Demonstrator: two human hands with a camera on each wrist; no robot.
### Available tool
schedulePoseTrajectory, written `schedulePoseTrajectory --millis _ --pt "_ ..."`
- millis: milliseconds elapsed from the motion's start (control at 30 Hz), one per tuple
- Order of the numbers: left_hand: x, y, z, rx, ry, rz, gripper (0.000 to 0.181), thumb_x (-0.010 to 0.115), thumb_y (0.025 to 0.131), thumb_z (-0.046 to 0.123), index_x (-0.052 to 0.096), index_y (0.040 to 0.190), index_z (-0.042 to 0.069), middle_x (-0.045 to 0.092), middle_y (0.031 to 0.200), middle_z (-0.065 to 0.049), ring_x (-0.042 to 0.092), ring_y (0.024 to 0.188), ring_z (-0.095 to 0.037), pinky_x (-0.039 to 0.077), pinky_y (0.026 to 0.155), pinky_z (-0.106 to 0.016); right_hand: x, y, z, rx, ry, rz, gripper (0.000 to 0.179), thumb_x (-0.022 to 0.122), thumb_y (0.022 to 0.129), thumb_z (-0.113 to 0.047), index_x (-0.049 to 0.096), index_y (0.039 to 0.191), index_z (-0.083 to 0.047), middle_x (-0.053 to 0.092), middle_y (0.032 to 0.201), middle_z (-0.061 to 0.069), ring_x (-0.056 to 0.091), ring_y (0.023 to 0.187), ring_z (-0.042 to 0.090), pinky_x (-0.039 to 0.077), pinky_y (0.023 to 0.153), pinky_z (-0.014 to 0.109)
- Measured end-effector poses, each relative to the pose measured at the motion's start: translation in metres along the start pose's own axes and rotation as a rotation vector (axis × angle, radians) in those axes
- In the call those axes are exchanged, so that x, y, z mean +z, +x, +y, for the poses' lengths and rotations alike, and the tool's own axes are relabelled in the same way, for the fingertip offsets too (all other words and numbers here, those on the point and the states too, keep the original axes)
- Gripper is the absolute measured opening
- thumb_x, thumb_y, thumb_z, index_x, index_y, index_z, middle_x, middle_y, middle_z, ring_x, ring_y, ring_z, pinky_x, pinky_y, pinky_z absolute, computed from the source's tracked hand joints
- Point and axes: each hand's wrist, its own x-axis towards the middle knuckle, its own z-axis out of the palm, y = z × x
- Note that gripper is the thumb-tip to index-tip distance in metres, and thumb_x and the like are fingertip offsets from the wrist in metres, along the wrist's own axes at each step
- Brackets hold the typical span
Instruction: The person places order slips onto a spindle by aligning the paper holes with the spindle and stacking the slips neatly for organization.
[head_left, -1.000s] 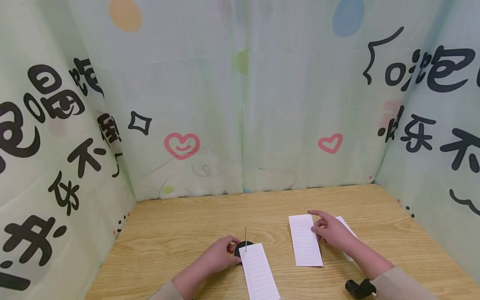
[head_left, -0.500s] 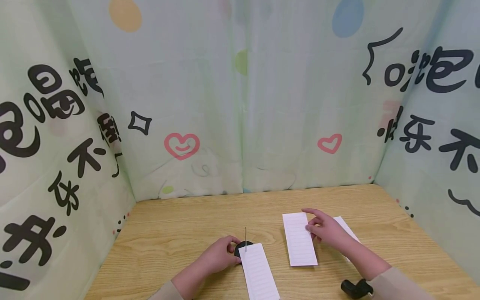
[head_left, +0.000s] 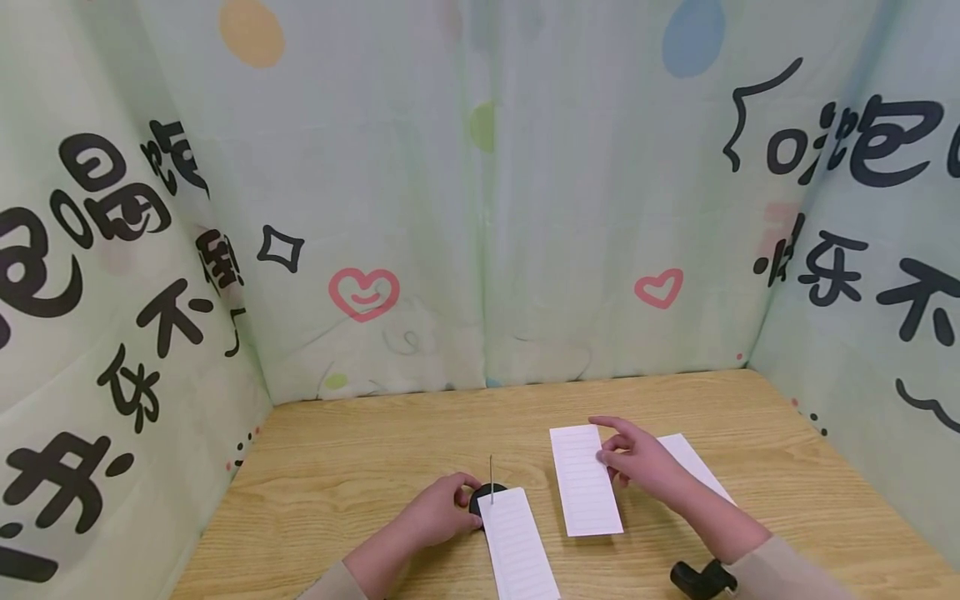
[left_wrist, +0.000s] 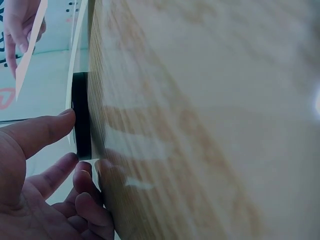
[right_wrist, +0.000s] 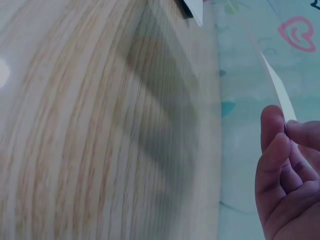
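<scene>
Near the front of the table stands a receipt spike, its thin upright rod rising from a round black base (head_left: 483, 493). My left hand (head_left: 442, 510) grips the edge of that base (left_wrist: 81, 115), with the thumb and fingers around it. One or more lined paper slips (head_left: 517, 546) are on the spike and cover part of the base. To the right, my right hand (head_left: 643, 461) pinches another lined paper slip (head_left: 585, 482) by its right edge, between thumb and fingers. The right wrist view shows this slip edge-on (right_wrist: 281, 95), raised above the table.
More white paper (head_left: 693, 465) lies on the wooden table (head_left: 360, 442), partly hidden behind my right forearm. A black object (head_left: 701, 579) is beside my right sleeve. Printed cloth curtains (head_left: 420, 208) enclose the table at the back and sides.
My right hand has moved left with its paper slip, toward the spike, uncovering more of the paper behind. The left hand and the spike have stayed in place.
</scene>
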Motion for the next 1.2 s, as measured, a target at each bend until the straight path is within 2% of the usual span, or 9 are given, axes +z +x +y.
schedulePoseTrajectory --millis 267,533,667,1200 --pt "0.001 0.001 -0.002 0.001 0.000 -0.002 0.042 0.080 0.081 0.012 0.063 0.118 0.011 0.055 0.089 -0.004 0.050 0.079 -0.020 0.040 0.072 -0.036 0.006 -0.001 -0.006 -0.031 0.059 -0.014 0.057 0.062 0.096 -0.005 0.040 0.148 -0.005 0.062 0.089 0.012 0.058 0.067 0.024 0.050 0.054 0.035" --pt "0.001 0.001 -0.001 0.010 0.011 -0.001 0.041 0.080 0.081 0.011 0.063 0.118 0.010 0.054 0.089 -0.004 0.050 0.079 -0.020 0.041 0.072 -0.037 0.012 -0.001 -0.014 -0.062 0.089 -0.037 0.057 0.062 0.096 -0.004 0.039 0.148 -0.005 0.061 0.090 0.013 0.058 0.067 0.030 0.050 0.055 0.034" --pt "0.001 0.000 0.001 0.004 0.007 0.000 0.041 0.080 0.081 0.011 0.063 0.118 0.010 0.054 0.089 -0.004 0.050 0.079 -0.021 0.041 0.072 -0.037 0.017 -0.001 -0.017 -0.073 0.107 -0.041 0.056 0.063 0.096 -0.004 0.041 0.148 -0.006 0.061 0.091 0.013 0.057 0.065 0.028 0.050 0.055 0.033" --pt "0.002 0.001 -0.002 -0.023 0.014 -0.004 0.042 0.080 0.082 0.013 0.062 0.120 0.011 0.055 0.089 -0.003 0.051 0.080 -0.022 0.041 0.072 -0.038 0.032 -0.004 -0.035 -0.119 0.091 -0.069 0.052 0.063 0.096 -0.007 0.045 0.145 -0.009 0.063 0.092 0.012 0.056 0.062 0.022 0.051 0.058 0.032"
